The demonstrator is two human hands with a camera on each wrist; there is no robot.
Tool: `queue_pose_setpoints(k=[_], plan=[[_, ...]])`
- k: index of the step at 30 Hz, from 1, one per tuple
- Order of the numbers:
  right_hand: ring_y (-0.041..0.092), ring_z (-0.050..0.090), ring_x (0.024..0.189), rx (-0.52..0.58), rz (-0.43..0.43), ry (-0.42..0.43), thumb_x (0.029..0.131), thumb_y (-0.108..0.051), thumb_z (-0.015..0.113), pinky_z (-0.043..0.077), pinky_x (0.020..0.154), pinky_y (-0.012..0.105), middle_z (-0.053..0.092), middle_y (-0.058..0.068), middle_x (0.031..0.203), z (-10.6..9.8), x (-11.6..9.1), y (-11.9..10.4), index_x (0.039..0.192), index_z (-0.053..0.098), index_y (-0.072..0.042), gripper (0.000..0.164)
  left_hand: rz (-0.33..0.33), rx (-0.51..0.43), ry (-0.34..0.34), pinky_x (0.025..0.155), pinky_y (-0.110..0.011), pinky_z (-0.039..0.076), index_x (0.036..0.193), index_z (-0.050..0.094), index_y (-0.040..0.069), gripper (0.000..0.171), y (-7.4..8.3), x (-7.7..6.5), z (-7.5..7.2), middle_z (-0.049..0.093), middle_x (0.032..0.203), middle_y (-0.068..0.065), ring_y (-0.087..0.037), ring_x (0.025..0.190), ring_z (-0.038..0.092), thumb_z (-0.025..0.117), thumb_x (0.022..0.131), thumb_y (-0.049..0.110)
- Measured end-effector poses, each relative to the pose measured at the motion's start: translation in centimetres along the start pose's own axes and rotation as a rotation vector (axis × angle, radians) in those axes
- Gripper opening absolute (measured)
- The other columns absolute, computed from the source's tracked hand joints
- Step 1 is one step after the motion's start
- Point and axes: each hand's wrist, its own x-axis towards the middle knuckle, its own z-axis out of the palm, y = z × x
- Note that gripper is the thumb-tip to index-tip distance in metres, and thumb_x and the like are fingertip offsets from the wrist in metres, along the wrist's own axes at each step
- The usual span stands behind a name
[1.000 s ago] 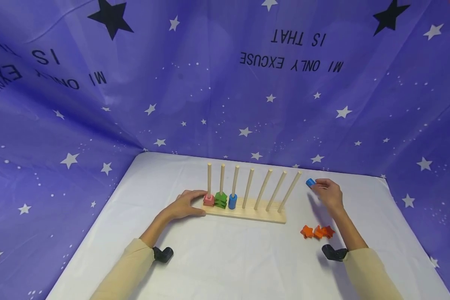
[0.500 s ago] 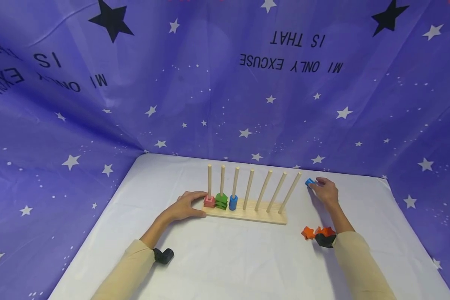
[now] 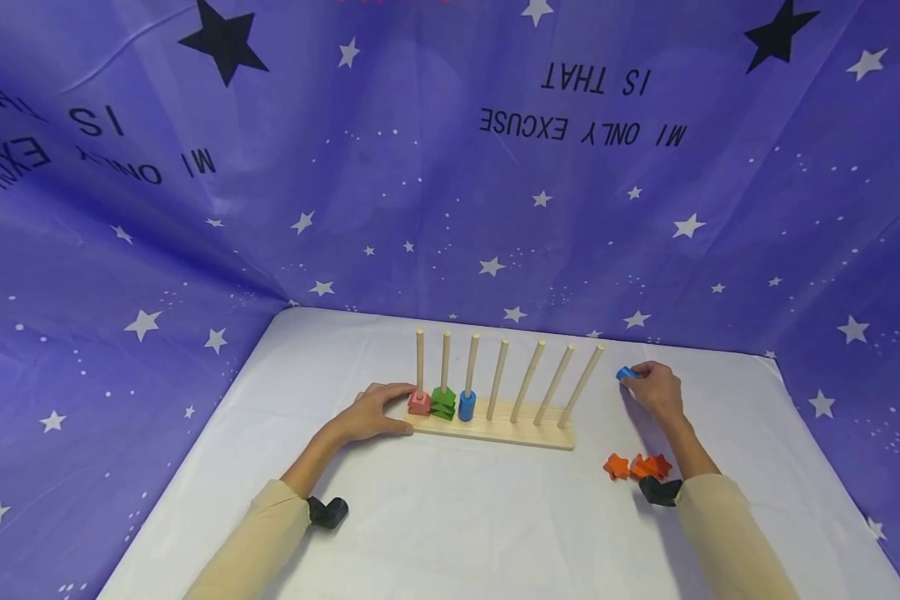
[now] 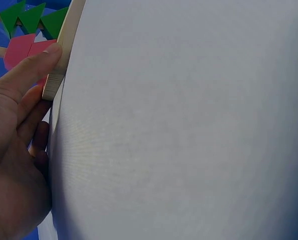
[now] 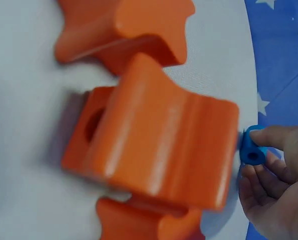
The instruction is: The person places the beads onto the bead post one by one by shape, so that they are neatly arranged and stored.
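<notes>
Clearly blue cylinder (image 5: 248,144) pinched in right grip (image 3: 658,389), tilt uncertain.

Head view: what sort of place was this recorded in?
Probably a staged tabletop recording spot rather than an ordinary room: blue-purple star-print cloth hangs behind and beside a white-covered table, and black devices are worn at both wrists.

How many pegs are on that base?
7, left to right along the wooden base in the head view: first peg with pink stack, second peg with green stack, third peg with blue cylinder; fourth peg, fifth peg, sixth peg and seventh peg bare. None looks hidden.
</notes>
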Motion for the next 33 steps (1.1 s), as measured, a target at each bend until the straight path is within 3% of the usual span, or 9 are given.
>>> queue_pose_setpoints(k=[5, 10, 12, 14, 19, 22, 25, 28, 33], plan=[[0.044, 0.063, 0.094, -0.055, -0.114, 0.033, 0.091, -0.016, 0.066, 0.051, 0.078, 0.052, 0.066, 0.031, 0.108, -1.5, -1.2, -0.8, 0.123, 0.060, 0.013, 0.044, 0.000, 0.000, -0.001, 0.107, -0.057, 0.029, 0.144, 0.054, 0.011, 0.076, -0.1, 0.1, 0.0, 0.050, 0.147, -0.012, -0.032, 0.126, 0.043, 0.084, 0.079, 0.036], [0.044, 0.063, 0.094, 0.007, -0.246, 0.113, 0.092, -0.014, 0.068, 0.049, 0.078, 0.052, 0.067, 0.030, 0.104, -3.9, -3.1, -2.8, 0.120, 0.062, 0.012, 0.039, 0.002, 0.006, 0.001, 0.107, -0.057, 0.029, 0.144, 0.054, 0.012, 0.075, -0.1, 0.1, 0.0, 0.051, 0.146, -0.012, -0.032, 0.126, 0.043, 0.084, 0.079, 0.036], [0.044, 0.063, 0.096, 0.036, -0.265, 0.149, 0.093, -0.016, 0.068, 0.050, 0.078, 0.048, 0.066, 0.031, 0.106, -4.9, -4.1, -3.7, 0.120, 0.061, 0.012, 0.040, 0.004, 0.012, 0.000, 0.107, -0.057, 0.029, 0.145, 0.054, 0.012, 0.075, -0.2, 0.1, 0.1, 0.050, 0.147, -0.011, -0.032, 0.127, 0.043, 0.084, 0.080, 0.036], [0.042, 0.063, 0.099, 0.062, -0.270, 0.180, 0.094, -0.019, 0.068, 0.052, 0.077, 0.038, 0.066, 0.030, 0.109, -5.9, -5.1, -4.9, 0.122, 0.060, 0.011, 0.042, 0.006, 0.011, 0.000, 0.107, -0.058, 0.028, 0.145, 0.054, 0.012, 0.076, -0.1, 0.1, 0.1, 0.050, 0.147, -0.011, -0.032, 0.127, 0.043, 0.084, 0.079, 0.037], [0.022, 0.062, 0.104, 0.203, -0.289, 0.239, 0.095, -0.023, 0.068, 0.047, 0.082, 0.013, 0.065, 0.022, 0.117, -7.7, -7.9, -8.4, 0.130, 0.058, 0.004, 0.045, 0.004, 0.014, 0.000, 0.107, -0.058, 0.028, 0.145, 0.054, 0.013, 0.076, -0.2, 0.1, 0.0, 0.050, 0.147, -0.011, -0.032, 0.127, 0.043, 0.083, 0.079, 0.037], [0.007, 0.060, 0.101, 0.324, -0.368, 0.277, 0.094, -0.017, 0.071, 0.046, 0.089, 0.013, 0.066, 0.015, 0.118, -8.4, -9.7, -10.9, 0.133, 0.060, 0.000, 0.044, 0.008, 0.016, 0.003, 0.107, -0.058, 0.028, 0.145, 0.054, 0.013, 0.076, -0.1, 0.1, 0.0, 0.050, 0.147, -0.011, -0.032, 0.126, 0.043, 0.084, 0.079, 0.037], [0.001, 0.060, 0.100, 0.430, -0.477, 0.279, 0.091, -0.006, 0.073, 0.047, 0.091, 0.016, 0.066, 0.006, 0.115, -8.5, -11.4, -13.2, 0.131, 0.062, 0.000, 0.042, 0.008, 0.016, 0.003, 0.106, -0.058, 0.028, 0.144, 0.054, 0.012, 0.076, -0.1, 0.1, -0.1, 0.050, 0.147, -0.012, -0.032, 0.126, 0.044, 0.084, 0.079, 0.037], [0.007, 0.063, 0.100, 0.536, -0.580, 0.246, 0.087, 0.004, 0.073, 0.048, 0.092, 0.018, 0.067, 0.000, 0.110, -8.2, -12.8, -15.5, 0.124, 0.064, 0.004, 0.037, 0.007, 0.016, 0.002, 0.106, -0.058, 0.028, 0.144, 0.054, 0.012, 0.075, 0.0, 0.0, 0.0, 0.050, 0.147, -0.012, -0.032, 0.126, 0.044, 0.083, 0.080, 0.037], [0.013, 0.064, 0.103, 0.645, -0.691, 0.131, 0.087, 0.010, 0.070, 0.049, 0.093, 0.021, 0.065, 0.002, 0.109, -6.8, -14.1, -18.4, 0.119, 0.061, 0.009, 0.033, 0.012, 0.018, 0.006, 0.106, -0.057, 0.028, 0.144, 0.054, 0.012, 0.075, 0.0, 0.0, 0.1, 0.051, 0.147, -0.012, -0.032, 0.126, 0.044, 0.084, 0.080, 0.036]])
